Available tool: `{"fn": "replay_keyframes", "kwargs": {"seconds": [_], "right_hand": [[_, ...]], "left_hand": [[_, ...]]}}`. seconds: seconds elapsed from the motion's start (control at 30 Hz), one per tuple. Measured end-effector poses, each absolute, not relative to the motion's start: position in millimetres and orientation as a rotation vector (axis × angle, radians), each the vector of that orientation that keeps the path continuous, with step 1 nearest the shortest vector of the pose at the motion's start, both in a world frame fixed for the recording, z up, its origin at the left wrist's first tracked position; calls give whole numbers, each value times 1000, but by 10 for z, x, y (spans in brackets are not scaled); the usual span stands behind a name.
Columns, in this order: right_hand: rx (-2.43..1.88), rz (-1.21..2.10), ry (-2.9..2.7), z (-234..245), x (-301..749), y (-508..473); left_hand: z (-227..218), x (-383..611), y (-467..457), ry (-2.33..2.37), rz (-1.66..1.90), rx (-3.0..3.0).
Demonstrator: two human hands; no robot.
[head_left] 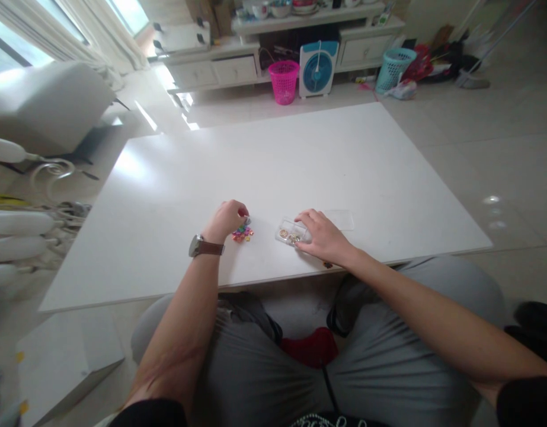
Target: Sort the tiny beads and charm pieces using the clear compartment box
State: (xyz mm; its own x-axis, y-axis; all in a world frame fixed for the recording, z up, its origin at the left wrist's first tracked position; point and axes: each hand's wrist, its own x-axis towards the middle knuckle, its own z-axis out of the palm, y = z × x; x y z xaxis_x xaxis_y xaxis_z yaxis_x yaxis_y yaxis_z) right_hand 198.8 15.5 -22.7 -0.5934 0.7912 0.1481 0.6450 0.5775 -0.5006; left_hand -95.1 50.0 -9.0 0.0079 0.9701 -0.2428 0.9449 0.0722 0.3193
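My left hand (231,218), with a watch (197,245) on its wrist, has its fingers pinched together just above a small pile of colourful shiny pieces (242,235). Something greyish shows by the fingertips, too small to name. With thumb and fingers, my right hand (320,235) grips a clear plastic compartment box (285,223) from its right side. Small gold and silver pieces (293,238) lie in its near compartments; the hand hides the box's right part. A flat transparent lid (343,220) rests on the table behind my right hand.
The white table (255,166) has its near edge at my knees. A small dark brown piece (328,264) lies by that edge, under my right forearm. Beyond the table stand a pink basket (284,83), a blue fan (318,70) and a light-blue basket (394,70).
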Motion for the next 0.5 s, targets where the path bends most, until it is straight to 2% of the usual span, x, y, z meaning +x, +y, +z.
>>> {"fn": "replay_keyframes", "kwargs": {"seconds": [0.5], "right_hand": [[-1161, 557, -2458, -243, 1987, 159]], "left_hand": [[-180, -846, 537, 1964, -141, 1902]]}}
